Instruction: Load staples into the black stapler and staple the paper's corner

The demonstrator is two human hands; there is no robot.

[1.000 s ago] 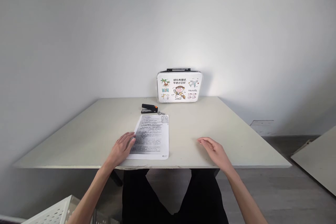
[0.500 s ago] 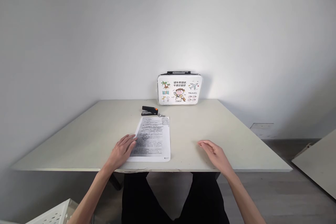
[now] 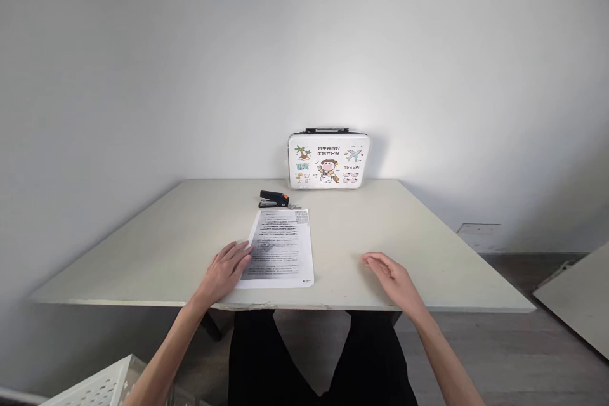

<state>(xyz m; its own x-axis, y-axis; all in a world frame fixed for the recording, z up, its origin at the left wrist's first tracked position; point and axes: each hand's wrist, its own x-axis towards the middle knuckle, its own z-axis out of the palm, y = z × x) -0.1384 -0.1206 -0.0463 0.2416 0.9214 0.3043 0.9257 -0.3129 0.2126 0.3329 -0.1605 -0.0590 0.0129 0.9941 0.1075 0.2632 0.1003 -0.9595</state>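
A printed sheet of paper point(image 3: 280, 257) lies flat on the table, dense with dark lines of text and a small block of print in its upper right corner. My left hand point(image 3: 227, 271) rests palm down, fingers spread, with its fingertips on the sheet's left edge. To the right of the paper, my right hand point(image 3: 392, 279) lies on its side by the table's front edge, empty, its fingers loosely bent. Just beyond the sheet's top edge stands a black stapler point(image 3: 273, 199) with an orange part. Small grey metal pieces point(image 3: 295, 207), perhaps staples, lie beside it.
A white case point(image 3: 329, 162) with cartoon travel prints and a black handle stands upright at the back of the pale table point(image 3: 143, 247), near the wall. Below the table, at lower left, is a white perforated basket point(image 3: 102, 384). A pale panel point(image 3: 583, 301) stands at right.
The view has shifted slightly. The sheet's lower edge lies a little farther from the table's front edge, my left hand still on it. My right hand stays in place.
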